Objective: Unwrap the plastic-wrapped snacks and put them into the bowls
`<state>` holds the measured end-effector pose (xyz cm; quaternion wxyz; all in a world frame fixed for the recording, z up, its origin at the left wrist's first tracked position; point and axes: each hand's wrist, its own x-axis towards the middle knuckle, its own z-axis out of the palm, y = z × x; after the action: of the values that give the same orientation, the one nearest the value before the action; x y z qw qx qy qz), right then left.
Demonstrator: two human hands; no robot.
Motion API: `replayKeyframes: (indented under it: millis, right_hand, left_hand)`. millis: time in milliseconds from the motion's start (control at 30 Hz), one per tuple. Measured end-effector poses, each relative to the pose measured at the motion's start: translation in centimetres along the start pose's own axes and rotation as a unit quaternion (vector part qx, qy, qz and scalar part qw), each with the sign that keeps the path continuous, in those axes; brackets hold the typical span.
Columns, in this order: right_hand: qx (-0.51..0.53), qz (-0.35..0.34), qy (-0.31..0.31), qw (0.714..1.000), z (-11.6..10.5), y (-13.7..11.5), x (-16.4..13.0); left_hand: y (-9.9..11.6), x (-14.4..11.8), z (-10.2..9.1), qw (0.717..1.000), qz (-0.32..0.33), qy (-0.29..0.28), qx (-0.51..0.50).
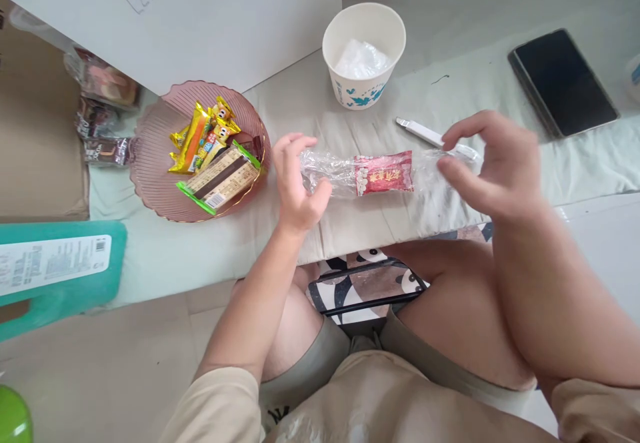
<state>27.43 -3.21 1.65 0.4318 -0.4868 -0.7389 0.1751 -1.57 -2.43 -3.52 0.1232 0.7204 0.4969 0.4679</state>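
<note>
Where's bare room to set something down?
Pale green cloth lies bare between the white paper cup and black rectangular phone, except a dark thread; also below the pink ribbed dish. Crowded: the middle, where left hand and right hand flank a clear, red-printed plastic packet beside a slim white tool.

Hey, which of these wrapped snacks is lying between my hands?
The red packet, with clear plastic on both sides. The yellow packets and the green-edged packet lie in the pink bowl, left of your left hand.
</note>
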Motion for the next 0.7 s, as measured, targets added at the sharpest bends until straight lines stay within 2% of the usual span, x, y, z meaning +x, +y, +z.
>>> replayKeyframes:
  millis: [100, 200, 300, 400, 600, 700]
  right_hand:
    - [-0.038, -0.040, -0.141, 0.988, -0.3, -0.3, -0.3]
    - [-0.080, -0.020, -0.202, 0.976, -0.4, 0.1, -0.5]
    - [-0.094, 0.006, -0.200, 0.975, -0.3, 0.6, -0.6]
    - [-0.090, 0.016, -0.171, 0.981, -0.3, 0.6, -0.3]
    - [-0.051, 0.044, -0.084, 0.994, -0.2, 0.0, 0.0]
    - [-0.032, 0.030, -0.083, 0.996, -0.1, 0.3, -0.2]
  left_hand:
    - [0.4, 0.1, -0.4, 0.993, 0.091, -0.062, 0.043]
    - [0.3, 0.1, -0.3, 0.991, 0.079, -0.088, 0.059]
    - [-0.1, 0.3, -0.1, 0.995, 0.017, -0.073, 0.072]
    - [-0.3, 0.6, -0.1, 0.997, -0.008, -0.042, 0.061]
    - [0.4, 1.3, -0.5, 0.999, -0.045, 0.011, -0.028]
    - [0.8, 1.7, -0.5, 0.990, -0.094, 0.049, -0.090]
